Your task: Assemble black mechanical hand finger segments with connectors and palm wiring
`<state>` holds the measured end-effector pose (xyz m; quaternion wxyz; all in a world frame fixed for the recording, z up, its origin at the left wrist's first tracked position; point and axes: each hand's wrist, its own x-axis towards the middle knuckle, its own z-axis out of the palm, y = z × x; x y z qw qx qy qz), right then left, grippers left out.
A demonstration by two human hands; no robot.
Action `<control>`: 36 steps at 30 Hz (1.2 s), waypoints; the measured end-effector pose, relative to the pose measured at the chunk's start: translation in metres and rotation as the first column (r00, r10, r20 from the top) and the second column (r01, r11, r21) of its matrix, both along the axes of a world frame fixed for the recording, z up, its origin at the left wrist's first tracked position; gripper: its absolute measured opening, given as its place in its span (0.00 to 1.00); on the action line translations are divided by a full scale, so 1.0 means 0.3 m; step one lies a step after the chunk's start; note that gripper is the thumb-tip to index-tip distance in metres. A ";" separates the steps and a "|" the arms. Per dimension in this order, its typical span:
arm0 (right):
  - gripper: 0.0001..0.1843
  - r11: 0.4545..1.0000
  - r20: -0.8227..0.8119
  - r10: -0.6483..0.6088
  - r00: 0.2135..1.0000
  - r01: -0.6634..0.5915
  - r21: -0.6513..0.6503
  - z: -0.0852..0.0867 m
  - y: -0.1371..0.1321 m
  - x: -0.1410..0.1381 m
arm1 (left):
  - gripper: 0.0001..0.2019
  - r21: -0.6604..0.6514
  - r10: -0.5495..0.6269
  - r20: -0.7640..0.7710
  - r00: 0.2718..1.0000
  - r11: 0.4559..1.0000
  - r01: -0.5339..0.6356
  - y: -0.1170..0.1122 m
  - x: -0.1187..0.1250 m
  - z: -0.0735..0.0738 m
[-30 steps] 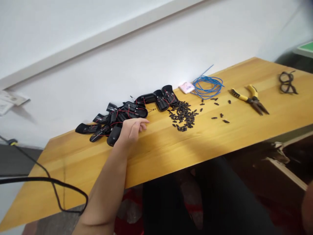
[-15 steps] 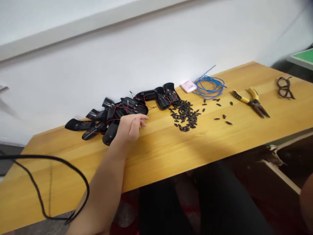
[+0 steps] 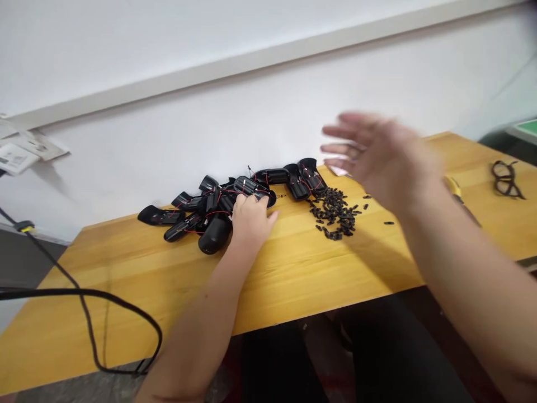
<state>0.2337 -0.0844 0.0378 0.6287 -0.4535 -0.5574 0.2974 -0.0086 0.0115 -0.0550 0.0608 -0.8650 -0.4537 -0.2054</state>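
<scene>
My left hand [image 3: 251, 221] rests at the front of a heap of black plastic housings, thumb out to the side and fingers apart. Its fingertips reach the edge of a black housing [image 3: 248, 186] with red wires. A rounded black housing [image 3: 215, 235] lies just left of the wrist. Raised above the table's right half, my right hand [image 3: 384, 154] is blurred, with its fingers spread and nothing visible in them. Below and left of it is a pile of small black plastic pieces [image 3: 335, 212].
Two wired housings [image 3: 297, 182] lean near the wall. My right arm partly hides the yellow-handled pliers [image 3: 453, 187] and a pale packet [image 3: 338, 169]. A tied black cable [image 3: 505, 180] lies far right on the wooden table [image 3: 138, 274]. A black cable [image 3: 126, 305] loops at lower left.
My right hand has come into view from the right and risen over the table. My left hand has spread its fingers and reached onto the housings. The view has tilted and shifted left.
</scene>
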 end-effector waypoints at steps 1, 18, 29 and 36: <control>0.24 1.000 -0.008 0.002 1.000 -0.002 -0.004 -0.050 0.052 -0.001 | 0.11 0.024 -0.018 0.010 1.000 1.000 0.018 0.013 0.006 -0.018; 0.38 0.998 0.326 -0.049 0.944 0.035 0.050 -0.386 0.190 -0.052 | 0.05 0.553 -0.524 0.423 0.739 0.796 0.247 -0.072 -0.021 0.032; 0.24 0.955 0.473 0.121 0.873 -0.232 0.185 -0.317 0.126 -0.083 | 0.16 -0.239 0.054 0.939 0.339 0.810 0.535 -0.094 0.025 0.005; 0.21 0.975 0.311 0.218 0.925 -0.222 -0.021 -0.302 0.092 -0.134 | 0.32 -0.260 0.142 0.965 0.221 0.631 0.731 -0.068 0.055 -0.064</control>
